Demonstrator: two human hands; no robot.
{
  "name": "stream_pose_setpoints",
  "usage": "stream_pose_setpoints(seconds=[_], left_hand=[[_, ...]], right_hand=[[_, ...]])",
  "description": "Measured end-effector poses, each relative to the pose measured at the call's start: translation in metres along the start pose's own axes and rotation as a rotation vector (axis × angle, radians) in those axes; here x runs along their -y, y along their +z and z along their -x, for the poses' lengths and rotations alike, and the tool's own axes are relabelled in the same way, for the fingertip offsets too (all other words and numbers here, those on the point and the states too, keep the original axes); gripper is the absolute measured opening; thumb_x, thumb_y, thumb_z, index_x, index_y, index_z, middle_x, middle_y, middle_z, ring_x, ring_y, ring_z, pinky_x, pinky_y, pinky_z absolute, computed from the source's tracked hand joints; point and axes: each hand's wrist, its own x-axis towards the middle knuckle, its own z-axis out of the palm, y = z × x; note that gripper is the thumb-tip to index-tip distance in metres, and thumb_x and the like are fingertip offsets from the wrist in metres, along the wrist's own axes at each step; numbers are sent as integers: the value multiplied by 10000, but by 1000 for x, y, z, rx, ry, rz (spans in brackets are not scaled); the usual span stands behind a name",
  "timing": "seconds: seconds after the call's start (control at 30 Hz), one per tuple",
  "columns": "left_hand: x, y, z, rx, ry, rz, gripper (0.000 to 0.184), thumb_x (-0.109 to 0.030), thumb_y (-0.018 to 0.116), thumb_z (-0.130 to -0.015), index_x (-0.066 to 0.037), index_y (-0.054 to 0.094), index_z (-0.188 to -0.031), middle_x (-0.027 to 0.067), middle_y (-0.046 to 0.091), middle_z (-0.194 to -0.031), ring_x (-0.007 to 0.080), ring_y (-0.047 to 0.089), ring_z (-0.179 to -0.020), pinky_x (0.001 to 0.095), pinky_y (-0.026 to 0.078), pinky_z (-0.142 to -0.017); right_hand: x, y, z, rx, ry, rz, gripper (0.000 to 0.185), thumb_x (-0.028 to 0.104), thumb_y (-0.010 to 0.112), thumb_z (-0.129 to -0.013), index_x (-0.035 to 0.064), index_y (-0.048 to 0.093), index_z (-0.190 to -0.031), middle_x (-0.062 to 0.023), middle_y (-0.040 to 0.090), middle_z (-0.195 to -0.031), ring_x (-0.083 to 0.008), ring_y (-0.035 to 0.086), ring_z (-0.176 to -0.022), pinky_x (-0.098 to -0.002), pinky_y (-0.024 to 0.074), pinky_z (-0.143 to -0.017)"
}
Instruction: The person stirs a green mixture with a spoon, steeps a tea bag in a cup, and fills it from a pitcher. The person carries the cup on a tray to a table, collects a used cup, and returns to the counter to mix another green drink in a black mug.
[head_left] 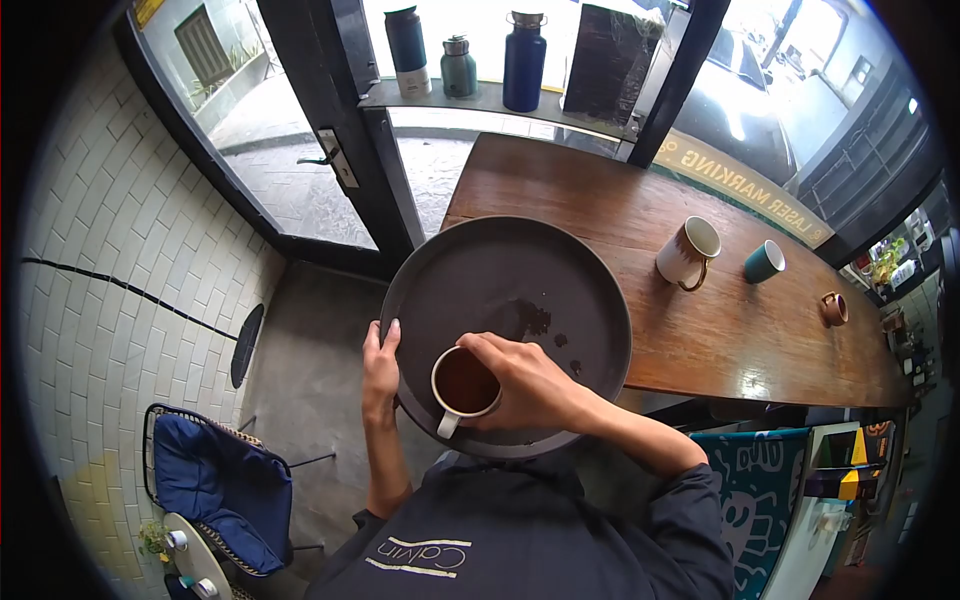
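Daylight fills dark-framed windows [735, 95] behind a wooden table [590, 205], while a white brick wall [120, 230] edges grey floor [325, 350].

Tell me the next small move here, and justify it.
I'd ease the white round mug of dark brown liquid towards the middle of the round dark tray, keeping it level. The right hand already grips it, it sits near the tray's near edge, and the left hand steadies only the left rim.

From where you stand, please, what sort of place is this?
Probably a café, though I cannot be certain: there is a round tray, a handled cup in the person's grip, and more cups on a long wooden table.
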Motion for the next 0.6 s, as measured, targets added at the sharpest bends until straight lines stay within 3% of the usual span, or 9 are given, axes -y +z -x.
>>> stream_pose_setpoints(seconds=[0.2,0.23,0.3,0.37,0.47,0.5,0.6], left_hand=[[-15,1,8,81,-51,79,773,-335,571,-968,110,194,-1475,247,353,-1483,278,337,-1392,347,263,-1138],[-18,2,10,58,-48,54,772,-324,574,-968,111,186,-1475,251,369,-1469,276,372,-1368,344,295,-1120],[-15,2,9,32,-44,39,773,-312,576,-968,113,178,-1475,256,385,-1455,274,407,-1344,341,326,-1102],[-1,-2,3,93,47,134,369,-260,573,-978,50,515,-1170,125,617,-1081,171,593,-977,296,484,-866],[2,-4,14,85,112,168,252,-206,607,-959,13,525,-1052,75,623,-962,135,593,-873,286,503,-792],[1,-5,20,76,117,176,252,-206,607,-959,13,525,-1052,75,623,-962,135,593,-873,286,503,-792],[2,-11,35,79,116,179,287,-168,634,-940,33,532,-1118,97,633,-1020,149,603,-922,289,500,-830]], right_hand=[[-10,-34,-10,-200,17,123,704,283,884,-581,-14,569,-1136,-176,661,-1026,-324,670,-970,-372,539,-851],[-14,-46,-14,-205,52,126,691,256,892,-572,-15,580,-1125,-160,667,-1032,-281,680,-970,-352,534,-877],[-19,-76,-25,-208,71,55,672,293,883,-579,-39,608,-1094,-193,678,-1016,-305,678,-980,-373,532,-876],[-40,-96,-34,-289,119,51,645,205,901,-575,-18,609,-1104,-119,682,-1053,-203,668,-1002,-321,518,-930],[-82,-128,-47,-387,201,249,634,243,896,-596,-28,624,-1100,-142,690,-1067,-219,675,-990,-338,517,-930],[-110,-135,-51,-421,236,304,716,372,884,-566,-39,631,-1096,-181,698,-1051,-296,667,-1029,-385,498,-944],[-142,-150,-62,-434,322,353,731,373,886,-562,-38,626,-1107,-179,697,-1064,-293,670,-1022,-380,497,-945]])
